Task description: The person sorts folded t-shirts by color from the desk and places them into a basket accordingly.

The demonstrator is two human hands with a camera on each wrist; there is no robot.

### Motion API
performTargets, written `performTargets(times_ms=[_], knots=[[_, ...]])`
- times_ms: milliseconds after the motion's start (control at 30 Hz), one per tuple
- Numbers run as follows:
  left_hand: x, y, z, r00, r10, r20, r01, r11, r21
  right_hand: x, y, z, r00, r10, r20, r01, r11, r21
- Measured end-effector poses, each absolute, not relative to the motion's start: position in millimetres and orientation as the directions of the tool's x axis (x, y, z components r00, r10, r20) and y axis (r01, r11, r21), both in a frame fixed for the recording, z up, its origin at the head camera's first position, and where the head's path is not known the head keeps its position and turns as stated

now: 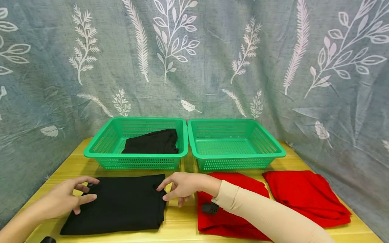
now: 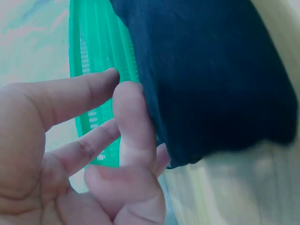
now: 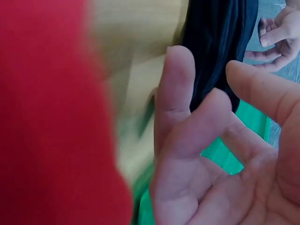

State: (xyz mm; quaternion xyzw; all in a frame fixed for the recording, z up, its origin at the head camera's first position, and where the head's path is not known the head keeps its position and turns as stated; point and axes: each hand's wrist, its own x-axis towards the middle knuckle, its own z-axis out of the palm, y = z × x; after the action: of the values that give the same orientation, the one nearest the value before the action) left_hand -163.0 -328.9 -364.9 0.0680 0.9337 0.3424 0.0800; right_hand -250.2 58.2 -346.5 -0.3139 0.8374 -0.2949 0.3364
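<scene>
A folded black cloth (image 1: 121, 206) lies flat on the wooden table in front of the left basket. My left hand (image 1: 65, 197) is over its left edge, fingers loosely bent, thumb and forefinger apart. At the cloth's upper right corner is my right hand (image 1: 182, 185), its forefinger and thumb parted beside the fabric edge. In the left wrist view the fingers stand next to the dark cloth (image 2: 215, 79), with nothing pinched. The right wrist view shows the right fingertips near the cloth's layered edge (image 3: 220, 42); whether they touch it, I cannot tell.
Two green baskets (image 1: 136, 162) stand side by side at the back; the left one holds a black cloth (image 1: 152, 141). A folded red cloth (image 1: 234, 206) lies partly under the right forearm, another red cloth (image 1: 307, 195) farther right. Behind hangs a leaf-patterned curtain (image 1: 212, 67).
</scene>
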Motion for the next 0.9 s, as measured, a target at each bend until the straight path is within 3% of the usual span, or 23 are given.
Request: performTargets(times_ms=[167,500,900], knots=[[-161,-315,-363,-0.976,0.197,-0.097,0.082,0.736,0.672,-251,74,-343,-0.592,-0.697,-0.404,-0.301,0.657,-0.692],[-159,-329,-365,-0.978,0.157,-0.136,0.025,0.739,0.673,-239,79,-344,-0.569,-0.707,-0.421,-0.155,0.594,-0.789],[-157,-330,-382,-0.951,0.266,-0.159,0.038,0.608,0.793,-230,70,-348,-0.584,-0.691,-0.426,0.000,0.524,-0.852]])
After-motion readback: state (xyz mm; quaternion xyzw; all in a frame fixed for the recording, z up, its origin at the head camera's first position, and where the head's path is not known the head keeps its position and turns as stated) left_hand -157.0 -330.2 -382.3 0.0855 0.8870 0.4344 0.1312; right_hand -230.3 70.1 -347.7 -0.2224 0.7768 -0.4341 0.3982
